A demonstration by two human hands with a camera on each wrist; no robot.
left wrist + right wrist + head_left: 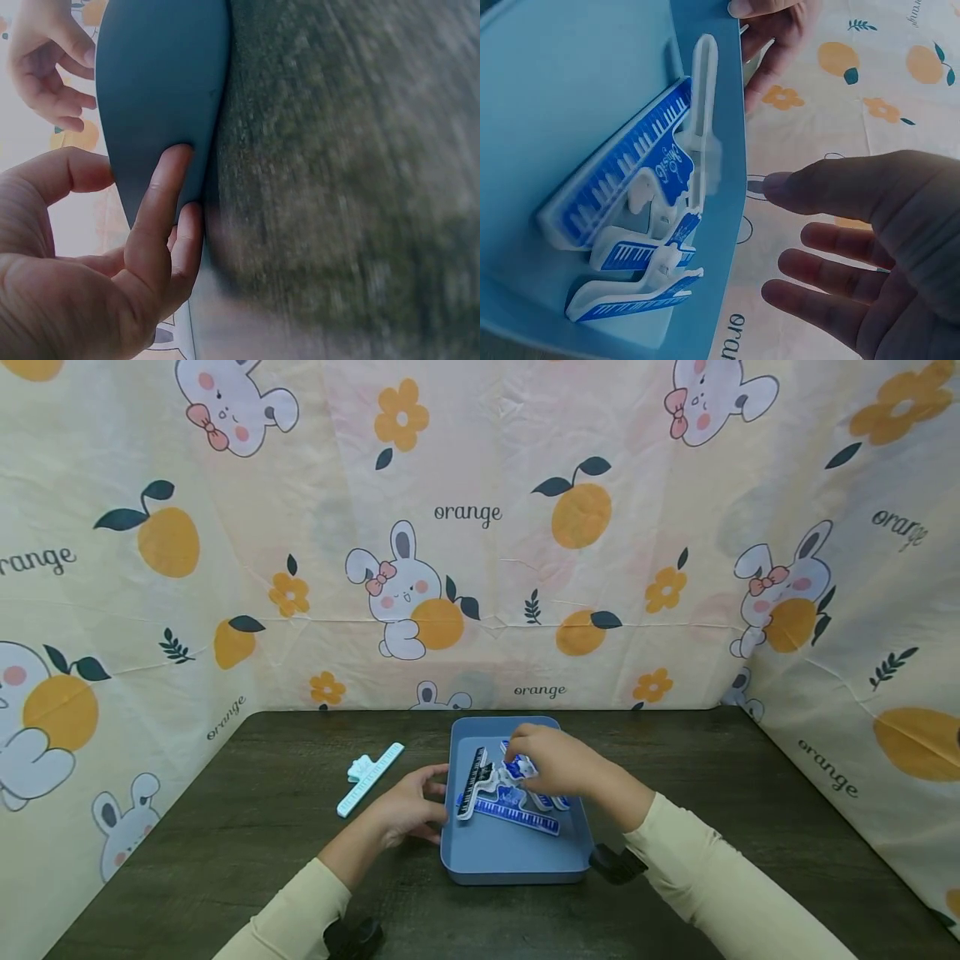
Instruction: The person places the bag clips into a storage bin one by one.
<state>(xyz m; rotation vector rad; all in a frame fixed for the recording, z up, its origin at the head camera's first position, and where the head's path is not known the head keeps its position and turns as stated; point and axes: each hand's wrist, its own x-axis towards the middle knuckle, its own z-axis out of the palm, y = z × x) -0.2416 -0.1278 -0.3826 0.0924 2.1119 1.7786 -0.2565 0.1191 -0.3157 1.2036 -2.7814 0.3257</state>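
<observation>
Blue tray (517, 856), centre frame on desk (225, 827), held piano-key clips (510, 814); left hand (408, 810) open, steadied its edge; right hand (558, 764) spread above clips—best gripped singly, tray braced.

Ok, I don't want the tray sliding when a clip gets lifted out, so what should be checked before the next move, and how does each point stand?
1. Left hand steadies the tray: ok, its fingers touch the left rim.
2. Right hand over the clips: ok, it hovers above the pile inside the tray.
3. Right hand free: ok, in the right wrist view the fingers are spread and hold nothing.
4. Clips all inside the tray: not ok, one pale clip lies on the table, left of the tray.
5. Clips separate: cannot tell, they overlap in a heap.
</observation>
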